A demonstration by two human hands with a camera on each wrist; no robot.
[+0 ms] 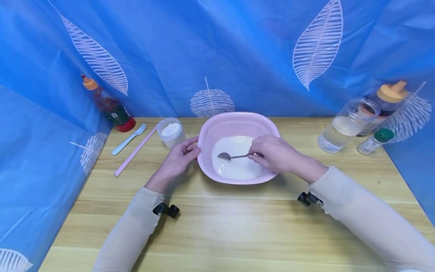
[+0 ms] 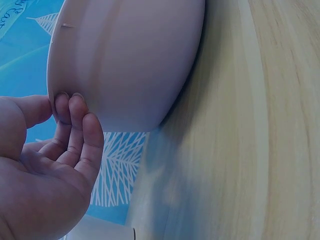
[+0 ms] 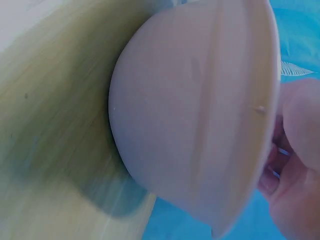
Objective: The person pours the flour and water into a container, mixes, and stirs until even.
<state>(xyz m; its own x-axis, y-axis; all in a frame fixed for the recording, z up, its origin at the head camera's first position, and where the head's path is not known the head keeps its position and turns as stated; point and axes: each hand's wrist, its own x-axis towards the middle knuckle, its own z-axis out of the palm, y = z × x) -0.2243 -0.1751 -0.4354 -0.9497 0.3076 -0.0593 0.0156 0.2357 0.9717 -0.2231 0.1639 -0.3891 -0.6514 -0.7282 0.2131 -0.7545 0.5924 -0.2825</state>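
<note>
A pink basin [image 1: 238, 118] holds white liquid [image 1: 234, 168] and stands on the wooden table. My left hand [image 1: 179, 158] pinches the basin's left rim. In the left wrist view, its thumb lies over the rim and its fingertips [image 2: 78, 107] press the outer wall. My right hand [image 1: 275, 153] reaches in over the right side of the basin and grips the handle of a metal spoon [image 1: 224, 156]. The spoon's bowl is at the surface of the white liquid. In the right wrist view, the basin's wall hides the spoon and part of the right hand [image 3: 300, 165].
Left of the basin are a jar of white powder [image 1: 171, 138], a pink stick [image 1: 136, 151], a blue fork [image 1: 129, 139] and a red-based sauce bottle [image 1: 113, 109]. At right stand a clear cup of liquid [image 1: 334, 134], a dark orange-capped bottle [image 1: 384, 104] and a green-capped shaker [image 1: 374, 142].
</note>
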